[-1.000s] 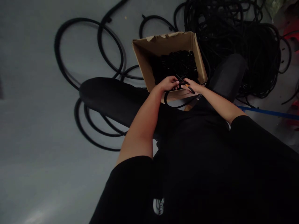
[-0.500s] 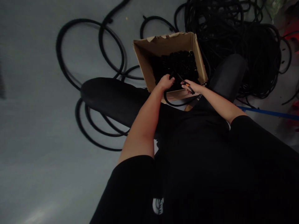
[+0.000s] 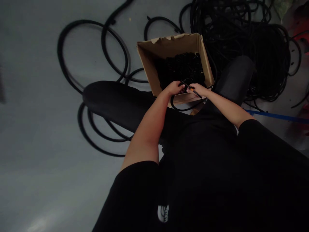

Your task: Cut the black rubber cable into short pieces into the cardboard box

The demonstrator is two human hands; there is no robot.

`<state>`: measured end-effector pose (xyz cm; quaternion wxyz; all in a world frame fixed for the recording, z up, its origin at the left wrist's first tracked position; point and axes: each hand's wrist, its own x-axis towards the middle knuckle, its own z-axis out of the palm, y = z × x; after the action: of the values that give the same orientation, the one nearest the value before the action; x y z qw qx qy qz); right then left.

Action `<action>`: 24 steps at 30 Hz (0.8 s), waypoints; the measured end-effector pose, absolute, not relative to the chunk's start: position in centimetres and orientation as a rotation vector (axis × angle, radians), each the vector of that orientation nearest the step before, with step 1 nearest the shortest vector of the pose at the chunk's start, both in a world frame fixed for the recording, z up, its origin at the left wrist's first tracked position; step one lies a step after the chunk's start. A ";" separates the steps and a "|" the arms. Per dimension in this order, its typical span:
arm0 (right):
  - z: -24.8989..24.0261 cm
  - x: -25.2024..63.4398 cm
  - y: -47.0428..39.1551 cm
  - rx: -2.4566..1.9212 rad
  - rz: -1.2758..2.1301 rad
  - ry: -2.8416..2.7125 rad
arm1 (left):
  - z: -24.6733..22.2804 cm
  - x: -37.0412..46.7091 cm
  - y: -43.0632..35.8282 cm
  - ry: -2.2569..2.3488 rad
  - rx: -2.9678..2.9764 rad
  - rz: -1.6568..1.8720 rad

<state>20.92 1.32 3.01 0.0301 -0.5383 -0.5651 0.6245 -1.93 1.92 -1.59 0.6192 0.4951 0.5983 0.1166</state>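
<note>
Over the near edge of a cardboard box, my left hand is closed on a black hose that loops below it. Close to its right, my right hand grips a cutting tool with black and orange handles. The tool's dark tip points towards my left fingers; whether it touches the hose is too small to tell. Many short black pieces lie inside the box.
A large tangle of black hose lies at the upper right. Loose hose loops spread over the grey floor at left. A blue strip runs along the right. My legs flank the box.
My left hand has moved slightly down and right, nearer to my right hand. The tool has turned a little and shifted slightly down.
</note>
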 end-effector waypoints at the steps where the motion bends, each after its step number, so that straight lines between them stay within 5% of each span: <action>1: 3.2 20.9 1.4 -1.706 1.909 -1.706 | -1.6 -1.9 2.0 1.412 1.143 0.282; 24: 4.1 20.9 1.4 -1.797 1.832 -1.706 | -1.3 -1.8 2.4 1.503 1.331 0.274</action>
<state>20.94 1.36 4.07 0.0300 -0.5830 -0.5533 0.5942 -1.76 2.35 -1.28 0.5292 0.5575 0.6293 0.1145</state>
